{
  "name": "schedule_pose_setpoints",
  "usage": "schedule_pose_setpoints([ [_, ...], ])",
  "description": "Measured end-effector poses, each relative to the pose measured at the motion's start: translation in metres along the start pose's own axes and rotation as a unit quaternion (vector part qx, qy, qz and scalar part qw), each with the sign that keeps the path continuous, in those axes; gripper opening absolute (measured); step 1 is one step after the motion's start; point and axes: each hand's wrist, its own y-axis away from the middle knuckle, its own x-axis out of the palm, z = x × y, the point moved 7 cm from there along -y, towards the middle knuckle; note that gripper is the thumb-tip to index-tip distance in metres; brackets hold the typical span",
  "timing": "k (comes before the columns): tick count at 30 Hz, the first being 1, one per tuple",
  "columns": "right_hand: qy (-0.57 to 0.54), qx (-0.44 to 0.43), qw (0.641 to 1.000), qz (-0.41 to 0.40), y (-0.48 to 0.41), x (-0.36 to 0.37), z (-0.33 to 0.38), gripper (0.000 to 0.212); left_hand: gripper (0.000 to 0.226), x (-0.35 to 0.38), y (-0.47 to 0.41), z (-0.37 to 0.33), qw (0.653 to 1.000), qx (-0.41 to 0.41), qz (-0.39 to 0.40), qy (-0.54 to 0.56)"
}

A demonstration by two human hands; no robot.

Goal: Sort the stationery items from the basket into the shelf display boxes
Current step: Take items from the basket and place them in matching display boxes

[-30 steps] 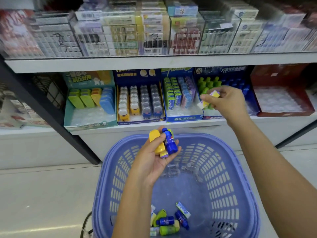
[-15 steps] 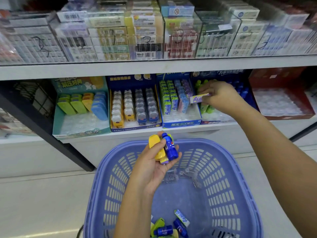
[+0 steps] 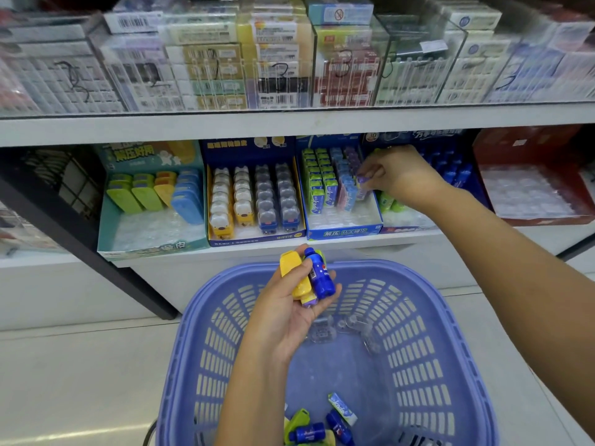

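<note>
Right hand (image 3: pixel 399 178), one o'clock, pinches purple item (image 3: pixel 364 180), mostly hidden in its grip; left hand (image 3: pixel 286 313) grips blue bottle (image 3: pixel 320 275), yellow piece (image 3: pixel 294 272) above basket (image 3: pixel 450 317).

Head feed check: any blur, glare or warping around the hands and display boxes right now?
Head view: the left hand gripping the blue bottle and the right hand pinching a purple pack read fairly sharp; upper-shelf stock is soft behind reflective clear panels; the shelf edge bows slightly from wide-angle distortion; a glare streak lies on the floor at lower left.
</note>
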Motion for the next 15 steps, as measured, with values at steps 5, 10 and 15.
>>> schedule_pose_setpoints([
  [5,-0.001,0.011,0.999,-0.037,-0.002,-0.001,-0.005,0.016,0.041,0.0,-0.001,0.001,1.0,-0.003,0.0,0.004],
  [10,0.027,0.007,0.999,-0.021,-0.005,0.003,-0.002,0.016,0.039,0.0,-0.001,0.002,1.0,-0.008,0.001,0.012],
  [15,-0.039,0.034,0.995,-0.085,0.036,-0.013,0.016,0.013,0.039,0.003,0.004,-0.001,0.999,0.004,-0.004,0.033],
])
